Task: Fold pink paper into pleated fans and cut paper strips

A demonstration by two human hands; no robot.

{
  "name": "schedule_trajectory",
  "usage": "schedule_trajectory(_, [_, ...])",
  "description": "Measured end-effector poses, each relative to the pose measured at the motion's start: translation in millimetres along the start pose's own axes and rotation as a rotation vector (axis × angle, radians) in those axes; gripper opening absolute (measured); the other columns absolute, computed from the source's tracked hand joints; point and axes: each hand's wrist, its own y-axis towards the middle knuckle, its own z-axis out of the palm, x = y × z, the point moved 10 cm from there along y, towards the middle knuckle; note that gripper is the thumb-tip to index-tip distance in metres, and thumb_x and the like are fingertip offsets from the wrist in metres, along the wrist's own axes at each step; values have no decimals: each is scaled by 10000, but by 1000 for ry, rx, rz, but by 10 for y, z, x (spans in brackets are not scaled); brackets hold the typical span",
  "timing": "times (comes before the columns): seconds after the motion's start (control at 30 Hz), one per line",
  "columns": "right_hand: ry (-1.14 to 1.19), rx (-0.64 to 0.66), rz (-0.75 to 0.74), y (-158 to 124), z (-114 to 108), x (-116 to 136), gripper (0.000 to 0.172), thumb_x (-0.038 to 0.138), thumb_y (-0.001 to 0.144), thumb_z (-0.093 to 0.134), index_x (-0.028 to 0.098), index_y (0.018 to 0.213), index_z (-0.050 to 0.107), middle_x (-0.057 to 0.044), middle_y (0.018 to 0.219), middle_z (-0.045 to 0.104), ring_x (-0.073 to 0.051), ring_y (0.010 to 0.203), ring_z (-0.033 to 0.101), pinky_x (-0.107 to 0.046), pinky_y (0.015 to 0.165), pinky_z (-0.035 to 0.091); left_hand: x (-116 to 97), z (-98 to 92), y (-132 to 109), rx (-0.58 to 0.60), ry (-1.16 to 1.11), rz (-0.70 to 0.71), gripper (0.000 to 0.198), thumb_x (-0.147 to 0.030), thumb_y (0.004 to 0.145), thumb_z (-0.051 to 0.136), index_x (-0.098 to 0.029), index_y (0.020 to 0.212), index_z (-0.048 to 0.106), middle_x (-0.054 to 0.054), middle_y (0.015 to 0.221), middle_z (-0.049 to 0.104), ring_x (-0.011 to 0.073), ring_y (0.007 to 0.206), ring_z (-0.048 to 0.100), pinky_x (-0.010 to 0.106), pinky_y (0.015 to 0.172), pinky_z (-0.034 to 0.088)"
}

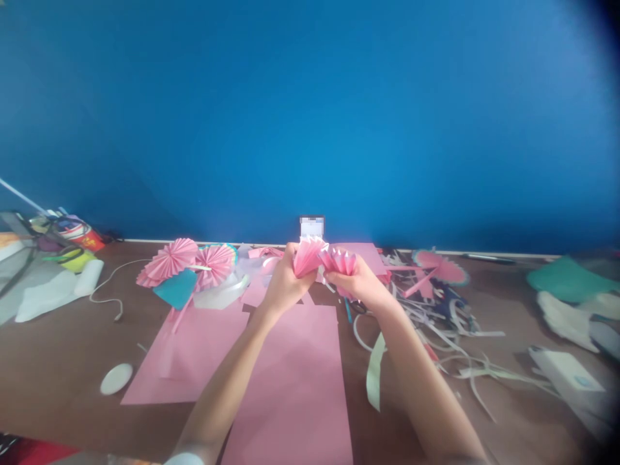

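In the middle of the view I hold pleated pink paper (309,254) above the table, its folds bunched and white along the upper edges. My left hand (292,276) is closed around the left bunch. My right hand (357,279) pinches the right bunch of pleats (339,261). The two bunches nearly meet between my hands; whether they are one piece I cannot tell. Below my forearms lies a large pink paper sheet (295,381), with another pink sheet (188,361) to its left.
Pleated pink paper fans (172,263) and a teal paper piece (177,289) lie left. Paper strips (450,323) tangle at right, near another pink fan (440,268). A white disc (116,379) sits front left. A blue wall (310,116) rises behind; a small screen (312,227) stands there.
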Motion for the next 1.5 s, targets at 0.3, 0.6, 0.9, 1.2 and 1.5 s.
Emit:
schedule_trajectory(0.3, [25,-86,-66,7,-216,54,236,320,765,745,201,853,561,40,695,545,-128,616,479,-273,616,387,199,-89,28,36,60,-98,162,-282,902,500,-207,1040,539,-36,660,524,162,594,520,269,580,380])
schedule_trajectory(0.6, [22,-305,2,-26,-533,-40,224,392,815,688,195,805,582,36,681,489,-139,651,442,-284,646,357,282,133,-104,384,-211,-303,339,-489,949,485,-235,1154,580,-10,705,500,104,497,398,224,452,306])
schedule_trajectory(0.9, [18,-159,-60,-28,-258,106,267,445,879,670,182,924,683,-6,776,615,-161,730,545,-285,681,409,-88,562,-443,936,-764,-343,415,-552,911,456,-197,1087,581,-48,552,431,63,373,202,197,345,130])
schedule_trajectory(1.2, [82,-58,-96,-50,-92,169,328,486,854,720,171,789,652,18,662,523,-130,619,468,-274,601,379,-7,694,-512,1013,-717,-378,494,-612,904,422,-185,1097,578,-74,545,368,68,385,145,204,365,109])
schedule_trajectory(1.5, [-37,-328,-91,-13,-428,121,216,364,794,721,174,724,643,20,635,526,-128,599,448,-275,597,358,115,500,-302,800,-738,-383,437,-571,923,454,-175,996,622,-56,495,426,63,339,218,199,331,170])
